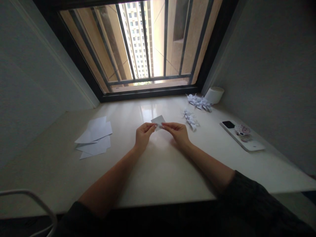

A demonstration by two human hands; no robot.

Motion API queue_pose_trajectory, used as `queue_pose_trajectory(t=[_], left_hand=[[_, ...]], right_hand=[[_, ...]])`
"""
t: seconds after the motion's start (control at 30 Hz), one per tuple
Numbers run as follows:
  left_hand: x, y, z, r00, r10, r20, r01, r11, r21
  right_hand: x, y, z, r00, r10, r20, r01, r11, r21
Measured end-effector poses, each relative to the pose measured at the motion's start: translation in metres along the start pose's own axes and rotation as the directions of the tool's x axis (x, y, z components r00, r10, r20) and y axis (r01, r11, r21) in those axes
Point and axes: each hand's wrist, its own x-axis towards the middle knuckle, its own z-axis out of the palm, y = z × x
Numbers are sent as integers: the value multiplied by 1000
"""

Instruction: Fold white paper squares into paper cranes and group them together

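My left hand (144,134) and my right hand (177,131) meet above the middle of the pale counter (158,171). Together they pinch a small folded piece of white paper (158,120) by its lower edge, left fingertips at its left corner, right fingertips at its right. The paper tilts up toward the window. Both forearms reach forward from dark sleeves.
A loose stack of white paper sheets (95,137) lies at the left. Folded paper cranes (190,119) lie right of my hands, with more cranes (199,102) near a white cylinder (214,94). A phone (242,135) rests at the right. A barred window (148,49) stands behind the counter.
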Motion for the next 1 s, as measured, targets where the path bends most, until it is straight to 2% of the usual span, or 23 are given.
queue_pose_trajectory(t=[0.27,0.5,0.77,1.0], left_hand=[[-3,5,3,999,34,-26,-34,999,11],[-6,4,5,995,76,-63,-74,997,26],[-5,7,7,992,66,-109,-65,998,11],[-5,5,7,993,79,-92,-78,997,13]], right_hand=[[-1,1,2,999,-32,-12,33,997,67],[-4,-3,5,999,-51,-19,52,998,46],[-6,-7,4,1000,-12,-13,11,999,-33],[-3,-4,5,998,69,-1,-69,989,129]])
